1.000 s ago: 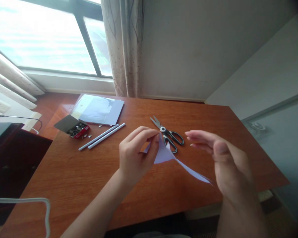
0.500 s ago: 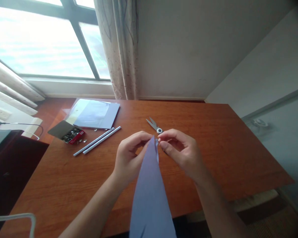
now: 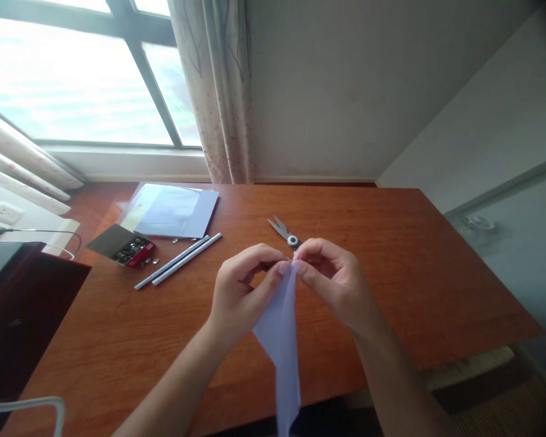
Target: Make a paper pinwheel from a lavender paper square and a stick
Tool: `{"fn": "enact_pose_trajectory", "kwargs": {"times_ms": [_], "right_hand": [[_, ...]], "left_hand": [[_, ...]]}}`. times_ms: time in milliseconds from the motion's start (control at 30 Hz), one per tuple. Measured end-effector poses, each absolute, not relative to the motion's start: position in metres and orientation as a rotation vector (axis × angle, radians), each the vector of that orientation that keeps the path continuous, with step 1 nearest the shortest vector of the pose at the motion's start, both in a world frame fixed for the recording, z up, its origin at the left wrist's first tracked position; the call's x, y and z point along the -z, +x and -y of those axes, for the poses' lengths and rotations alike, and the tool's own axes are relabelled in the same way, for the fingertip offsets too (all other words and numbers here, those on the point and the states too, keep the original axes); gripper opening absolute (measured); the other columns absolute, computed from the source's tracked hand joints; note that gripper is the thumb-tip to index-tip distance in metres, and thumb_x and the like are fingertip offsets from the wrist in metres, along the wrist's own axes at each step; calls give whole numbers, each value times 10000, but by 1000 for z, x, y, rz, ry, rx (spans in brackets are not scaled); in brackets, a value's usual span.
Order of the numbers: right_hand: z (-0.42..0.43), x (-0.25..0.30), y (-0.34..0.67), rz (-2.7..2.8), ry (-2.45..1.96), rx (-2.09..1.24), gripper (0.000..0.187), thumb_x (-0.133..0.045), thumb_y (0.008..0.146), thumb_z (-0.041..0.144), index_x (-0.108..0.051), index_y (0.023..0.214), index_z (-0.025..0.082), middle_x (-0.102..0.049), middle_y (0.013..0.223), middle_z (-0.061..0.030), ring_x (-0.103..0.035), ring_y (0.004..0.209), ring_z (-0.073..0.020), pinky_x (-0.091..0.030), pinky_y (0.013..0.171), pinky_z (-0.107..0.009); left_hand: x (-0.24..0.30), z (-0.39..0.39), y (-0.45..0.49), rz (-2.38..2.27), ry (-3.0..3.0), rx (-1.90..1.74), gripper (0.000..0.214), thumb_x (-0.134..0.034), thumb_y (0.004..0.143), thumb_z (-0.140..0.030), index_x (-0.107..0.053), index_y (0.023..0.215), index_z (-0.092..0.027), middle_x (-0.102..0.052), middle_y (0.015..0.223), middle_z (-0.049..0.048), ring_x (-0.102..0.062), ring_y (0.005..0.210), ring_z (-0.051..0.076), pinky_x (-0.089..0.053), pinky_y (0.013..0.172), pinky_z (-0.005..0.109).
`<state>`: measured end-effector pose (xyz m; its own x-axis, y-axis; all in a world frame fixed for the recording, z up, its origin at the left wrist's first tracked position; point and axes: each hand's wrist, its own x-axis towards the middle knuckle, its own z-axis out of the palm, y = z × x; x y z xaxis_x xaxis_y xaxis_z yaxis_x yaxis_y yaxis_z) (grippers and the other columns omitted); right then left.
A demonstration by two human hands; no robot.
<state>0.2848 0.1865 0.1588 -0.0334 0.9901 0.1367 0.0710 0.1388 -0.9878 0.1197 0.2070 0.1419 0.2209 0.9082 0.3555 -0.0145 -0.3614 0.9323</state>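
Note:
A pale lilac sheet of paper [image 3: 282,346] hangs down toward me, held up by one corner above the wooden table [image 3: 414,273]. My left hand [image 3: 241,294] pinches that corner between thumb and fingers. My right hand [image 3: 334,282] pinches the same corner from the other side, fingertips meeting the left hand's. Just behind my hands lie scissors [image 3: 283,232]; their blades show, while the handles are hidden by my right hand.
At the back left of the table lie a stack of lilac sheets in a clear sleeve [image 3: 173,209], an open small box of metal pins [image 3: 122,246] with a few spilled, and two thin white sticks [image 3: 178,260]. A curtain [image 3: 218,91] and window stand behind.
A second ago my right hand was open and apart from the paper; it has come in and pinched the corner beside my left. The sheet has swung to hang down toward me.

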Motion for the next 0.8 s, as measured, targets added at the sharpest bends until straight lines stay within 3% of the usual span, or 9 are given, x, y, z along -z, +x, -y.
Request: {"fn": "enact_pose_trajectory", "kwargs": {"times_ms": [167, 300, 433, 500, 633, 800], "right_hand": [[-185, -157, 286, 1300, -1165, -1056, 151, -687, 897, 352, -688, 912, 202, -702, 819, -13, -672, 734, -147, -565, 657, -249], [-170, -177, 289, 1417, -1142, -849, 231, -596, 962, 379, -681, 1128, 243, -713, 1062, -55, -684, 888, -182, -582, 710, -277], [-159, -199, 290, 1831, -1298, -545, 544, -692, 859, 168, -545, 1373, 268, -635, 1289, -69, -664, 997, -195, -576, 864, -322], [-161, -202, 290, 1923, -1360, -354, 548, -648, 849, 75, -552, 1359, 251, -634, 1284, -82, -652, 1061, -213, -559, 931, -354], [-172, -192, 293, 1947, -1367, -68, 380, -626, 848, 40, -655, 1186, 212, -664, 1192, -114, -617, 1131, -269, -525, 978, -434], [-178, -181, 291, 1952, -1274, -233, 181, -614, 895, 60, -698, 947, 212, -735, 952, -49, -667, 904, -210, -533, 839, -361]], "left_hand": [[-140, -208, 120, -873, 1806, -1353, 74, -661, 900, -167, -700, 837, -170, -714, 763, 55, -647, 674, 142, -517, 596, 241], [-139, -207, 122, -893, 1971, -1421, 78, -656, 883, -109, -692, 866, -176, -708, 773, 42, -644, 676, 129, -518, 626, 232], [-140, -206, 123, -886, 2010, -1444, 89, -654, 878, -87, -690, 879, -169, -698, 782, 42, -639, 682, 124, -517, 635, 227], [-141, -206, 122, -911, 1988, -1456, 94, -652, 878, -83, -692, 872, -168, -702, 784, 39, -639, 685, 121, -518, 643, 225], [-141, -207, 121, -932, 1869, -1445, 70, -661, 890, -115, -693, 855, -168, -696, 762, 34, -626, 677, 125, -520, 652, 235], [-139, -207, 120, -901, 1769, -1418, 55, -671, 897, -134, -697, 859, -162, -694, 770, 32, -626, 688, 125, -517, 673, 240]]}}
